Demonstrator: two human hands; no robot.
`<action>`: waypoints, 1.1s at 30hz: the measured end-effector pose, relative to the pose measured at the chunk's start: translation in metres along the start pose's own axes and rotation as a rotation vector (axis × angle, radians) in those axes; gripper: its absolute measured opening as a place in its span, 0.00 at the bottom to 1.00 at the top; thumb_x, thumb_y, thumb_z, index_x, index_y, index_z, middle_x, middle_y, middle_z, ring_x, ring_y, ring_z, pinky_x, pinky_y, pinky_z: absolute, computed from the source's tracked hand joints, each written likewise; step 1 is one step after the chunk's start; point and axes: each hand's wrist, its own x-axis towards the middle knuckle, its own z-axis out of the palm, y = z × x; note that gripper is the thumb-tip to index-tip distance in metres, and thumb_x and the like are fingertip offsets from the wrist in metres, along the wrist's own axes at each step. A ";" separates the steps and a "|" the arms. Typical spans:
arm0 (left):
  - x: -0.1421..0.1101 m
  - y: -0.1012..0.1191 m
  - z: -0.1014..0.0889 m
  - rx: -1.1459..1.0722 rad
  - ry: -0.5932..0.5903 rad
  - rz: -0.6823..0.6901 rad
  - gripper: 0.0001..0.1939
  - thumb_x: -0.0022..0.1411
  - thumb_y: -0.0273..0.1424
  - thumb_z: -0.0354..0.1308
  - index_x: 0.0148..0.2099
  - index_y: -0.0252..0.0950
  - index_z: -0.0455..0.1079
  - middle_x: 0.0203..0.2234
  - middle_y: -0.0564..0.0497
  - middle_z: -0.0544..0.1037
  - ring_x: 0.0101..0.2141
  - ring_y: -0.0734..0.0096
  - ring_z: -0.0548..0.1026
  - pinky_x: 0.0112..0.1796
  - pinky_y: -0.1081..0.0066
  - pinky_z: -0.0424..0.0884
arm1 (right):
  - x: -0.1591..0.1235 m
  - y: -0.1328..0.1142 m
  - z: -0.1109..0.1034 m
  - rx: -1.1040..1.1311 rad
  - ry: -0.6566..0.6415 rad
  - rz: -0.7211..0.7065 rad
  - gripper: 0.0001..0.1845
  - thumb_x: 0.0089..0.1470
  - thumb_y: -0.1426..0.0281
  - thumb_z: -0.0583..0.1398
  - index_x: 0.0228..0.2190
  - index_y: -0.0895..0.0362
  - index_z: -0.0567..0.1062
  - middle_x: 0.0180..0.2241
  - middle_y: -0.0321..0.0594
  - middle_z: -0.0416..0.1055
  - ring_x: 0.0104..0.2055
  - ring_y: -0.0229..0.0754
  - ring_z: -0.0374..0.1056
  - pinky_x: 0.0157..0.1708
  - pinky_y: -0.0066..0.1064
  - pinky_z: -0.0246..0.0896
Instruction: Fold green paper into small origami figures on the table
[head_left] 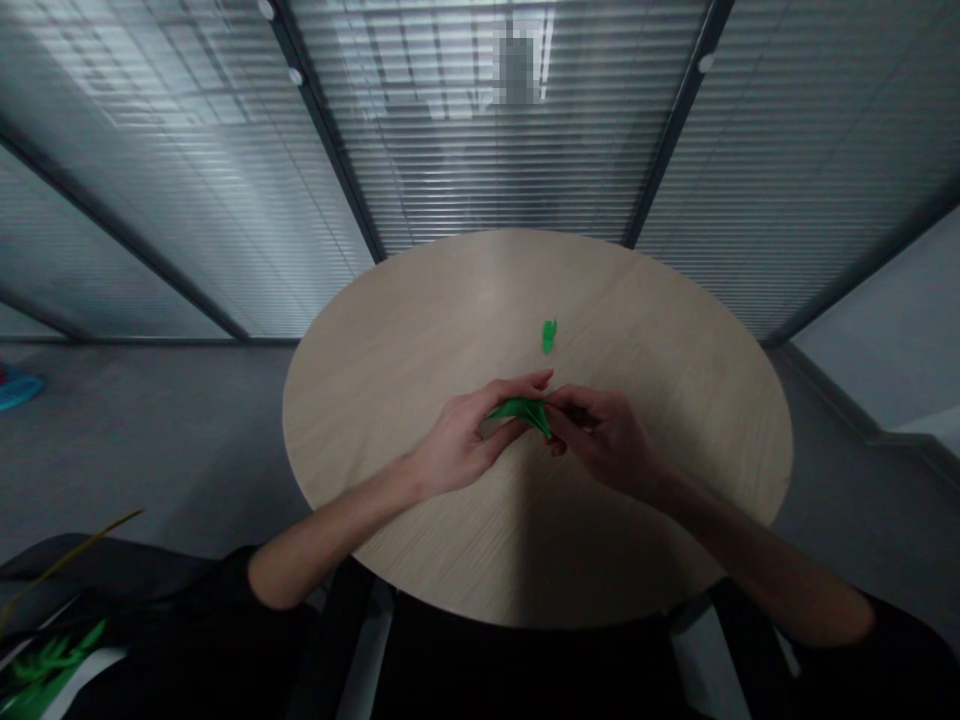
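My left hand (457, 437) and my right hand (606, 440) meet above the middle of a round light-wood table (420, 400). Between them is a folded piece of bright green paper or leaf (519, 411), pinched at its left part by my left fingers and at its pointed end by my right fingertips. Part of it is hidden by my fingers. A small green scrap (549, 336) lies on the tabletop just beyond my hands, touching neither.
Glass partitions with slatted blinds (487, 120) stand beyond the table, and a grey floor surrounds it. At the lower left, green leafy material (52, 662) and a thin stalk lie on a dark surface. A teal object (15, 388) sits on the floor at the left edge.
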 end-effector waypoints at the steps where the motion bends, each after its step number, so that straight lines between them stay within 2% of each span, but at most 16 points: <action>1: 0.000 0.000 0.000 -0.002 0.000 -0.002 0.14 0.71 0.25 0.57 0.57 0.37 0.67 0.61 0.39 0.73 0.57 0.60 0.76 0.57 0.61 0.75 | 0.000 0.000 0.000 -0.015 0.007 -0.008 0.13 0.65 0.64 0.59 0.31 0.58 0.75 0.23 0.32 0.71 0.22 0.31 0.68 0.23 0.22 0.63; 8: 0.001 0.000 0.000 0.008 0.002 -0.006 0.14 0.71 0.25 0.56 0.58 0.36 0.67 0.61 0.39 0.73 0.58 0.60 0.75 0.58 0.58 0.74 | 0.001 0.002 -0.001 -0.113 0.029 -0.038 0.11 0.66 0.63 0.59 0.35 0.57 0.77 0.24 0.33 0.73 0.23 0.32 0.70 0.25 0.22 0.64; 18: 0.001 0.002 0.000 0.015 -0.005 -0.008 0.15 0.71 0.26 0.56 0.59 0.37 0.67 0.62 0.40 0.72 0.58 0.60 0.75 0.58 0.59 0.74 | -0.001 0.006 0.000 -0.055 0.051 -0.026 0.12 0.65 0.62 0.60 0.35 0.57 0.77 0.25 0.33 0.75 0.23 0.32 0.71 0.25 0.23 0.67; 22: 0.002 0.001 0.001 0.114 0.083 0.035 0.22 0.67 0.28 0.62 0.61 0.39 0.65 0.61 0.40 0.71 0.60 0.58 0.72 0.59 0.56 0.71 | -0.001 0.004 0.000 -0.153 0.147 -0.073 0.12 0.65 0.62 0.60 0.33 0.57 0.77 0.24 0.34 0.75 0.22 0.33 0.71 0.25 0.24 0.65; 24: 0.002 0.001 0.001 0.231 0.177 0.073 0.25 0.61 0.31 0.68 0.58 0.39 0.67 0.56 0.40 0.73 0.57 0.56 0.72 0.55 0.55 0.72 | 0.000 0.003 0.001 -0.214 0.195 -0.084 0.13 0.65 0.62 0.60 0.33 0.57 0.78 0.23 0.34 0.75 0.22 0.34 0.71 0.25 0.25 0.65; 27: 0.000 0.001 0.001 0.390 0.297 0.134 0.24 0.56 0.33 0.72 0.53 0.39 0.69 0.42 0.46 0.75 0.44 0.61 0.74 0.44 0.61 0.73 | -0.001 0.002 0.002 -0.254 0.235 -0.084 0.12 0.64 0.62 0.60 0.34 0.57 0.79 0.23 0.35 0.75 0.22 0.35 0.71 0.25 0.26 0.65; 30: -0.001 0.001 0.003 0.405 0.276 0.142 0.23 0.57 0.35 0.71 0.51 0.39 0.68 0.33 0.51 0.74 0.34 0.66 0.73 0.37 0.66 0.70 | -0.001 0.002 0.004 -0.268 0.250 -0.094 0.11 0.64 0.63 0.61 0.35 0.56 0.79 0.23 0.35 0.76 0.22 0.35 0.71 0.25 0.26 0.65; 33: -0.001 0.000 0.006 0.360 0.236 0.102 0.20 0.58 0.35 0.70 0.49 0.38 0.67 0.32 0.52 0.74 0.33 0.68 0.73 0.35 0.68 0.69 | -0.002 0.003 0.006 -0.276 0.243 -0.090 0.11 0.64 0.63 0.60 0.36 0.57 0.80 0.24 0.35 0.76 0.22 0.35 0.70 0.24 0.26 0.64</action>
